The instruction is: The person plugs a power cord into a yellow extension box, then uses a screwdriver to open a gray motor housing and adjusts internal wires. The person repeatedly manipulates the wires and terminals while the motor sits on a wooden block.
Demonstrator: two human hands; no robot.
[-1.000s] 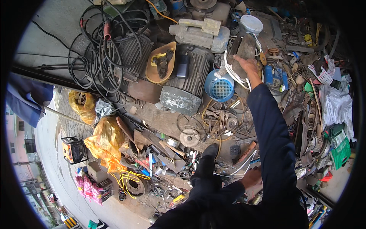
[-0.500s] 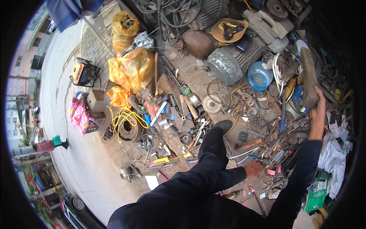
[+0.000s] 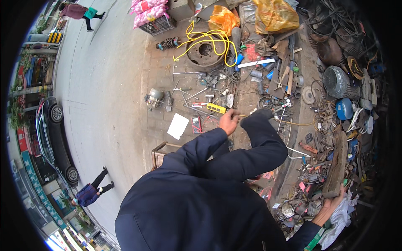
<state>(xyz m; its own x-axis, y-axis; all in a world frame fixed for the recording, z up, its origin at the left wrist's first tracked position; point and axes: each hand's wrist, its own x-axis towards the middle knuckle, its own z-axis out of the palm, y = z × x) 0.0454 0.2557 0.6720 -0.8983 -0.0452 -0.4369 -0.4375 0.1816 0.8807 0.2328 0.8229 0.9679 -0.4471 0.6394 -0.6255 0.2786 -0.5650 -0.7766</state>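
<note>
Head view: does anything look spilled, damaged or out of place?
Mildly. A yellow cord sprawls in loose loops over a rusty wheel instead of being coiled. A white sheet lies by a small meter, standing out against the dusty ground. The long block in the right hand looks rough and worn.

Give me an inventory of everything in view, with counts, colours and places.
Long wooden block: one, brown, lower right
Push-button control box: one, yellow, centre
Round metal wheel rim: one, brown, upper centre
Thin looped cord: one, yellow, across rim
Flat sheet: one, white, centre-left
Plastic bags: two, orange, top
Car: one, black, left
Pedestrians: two, maroon and blue tops, left
Mixed scrap: uncountable, varied, right
Left hand: one, dark sleeve, beside control box
Right hand: one, dark sleeve, gripping block's near end
</note>
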